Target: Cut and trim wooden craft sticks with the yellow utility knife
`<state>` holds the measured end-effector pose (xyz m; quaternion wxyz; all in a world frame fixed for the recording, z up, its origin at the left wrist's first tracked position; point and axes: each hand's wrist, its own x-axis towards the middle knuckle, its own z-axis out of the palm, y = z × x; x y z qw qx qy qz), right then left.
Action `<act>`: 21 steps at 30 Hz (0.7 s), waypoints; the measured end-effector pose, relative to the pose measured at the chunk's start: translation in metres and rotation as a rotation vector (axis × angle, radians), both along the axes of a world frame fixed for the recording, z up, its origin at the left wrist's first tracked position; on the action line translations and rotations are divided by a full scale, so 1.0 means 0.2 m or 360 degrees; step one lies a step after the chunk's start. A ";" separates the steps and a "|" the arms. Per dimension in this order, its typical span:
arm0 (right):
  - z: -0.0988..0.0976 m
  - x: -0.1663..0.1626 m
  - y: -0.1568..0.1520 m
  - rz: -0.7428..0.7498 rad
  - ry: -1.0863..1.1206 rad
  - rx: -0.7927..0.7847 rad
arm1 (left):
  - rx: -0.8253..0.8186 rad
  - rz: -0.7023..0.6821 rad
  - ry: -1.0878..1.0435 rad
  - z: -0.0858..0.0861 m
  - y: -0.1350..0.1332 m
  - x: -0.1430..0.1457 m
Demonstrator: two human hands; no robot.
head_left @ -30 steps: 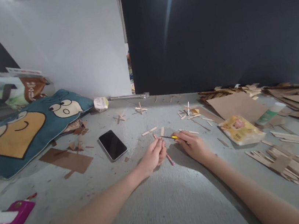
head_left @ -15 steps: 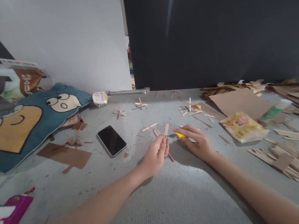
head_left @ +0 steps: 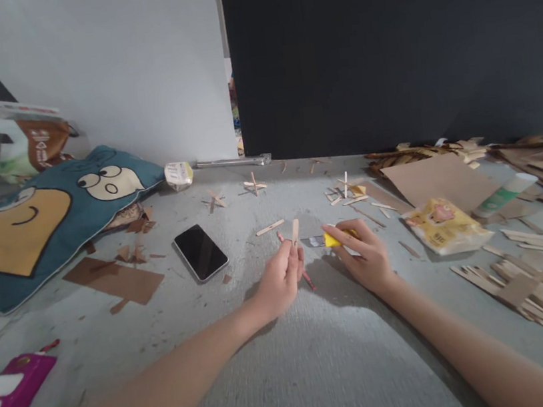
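Observation:
My left hand (head_left: 281, 273) is closed around a wooden craft stick (head_left: 295, 231), whose rounded end points up above the fingers. In my right hand (head_left: 363, 254) is a yellow utility knife (head_left: 341, 237); its metal blade points left toward the stick, with a gap between them. Beneath my left hand lies a red pencil (head_left: 309, 281), partly covered by the fingers. Just beyond, a loose craft stick (head_left: 270, 227) rests on the grey table (head_left: 296, 375).
A phone (head_left: 201, 252) lies left of my hands, near brown cardboard (head_left: 125, 278) and a blue cushion (head_left: 52, 221). Small crossed-stick pieces (head_left: 255, 184) stand farther back. On the right are a yellow tissue pack (head_left: 445, 226), a glue stick (head_left: 506, 194) and bundled craft sticks (head_left: 521, 290).
My right hand has drawn slightly right, away from my left hand, and more of the knife and its blade shows. The held stick has shifted a little left and stands more upright.

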<state>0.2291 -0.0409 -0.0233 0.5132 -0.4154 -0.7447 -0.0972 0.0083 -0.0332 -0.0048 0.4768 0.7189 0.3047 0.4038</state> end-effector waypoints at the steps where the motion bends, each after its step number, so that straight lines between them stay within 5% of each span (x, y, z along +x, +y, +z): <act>1: 0.00 0.00 0.00 -0.0012 0.0030 0.0003 | 0.0041 0.0047 0.0042 0.01 0.00 0.00; 11: 0.09 -0.15 -0.05 0.0161 0.0282 -0.0608 | 0.0158 -0.0073 0.0802 0.01 0.00 -0.01; 21: 0.10 -0.17 -0.04 0.0144 0.0353 -0.0671 | 0.0053 -0.0175 0.0538 0.01 0.01 -0.01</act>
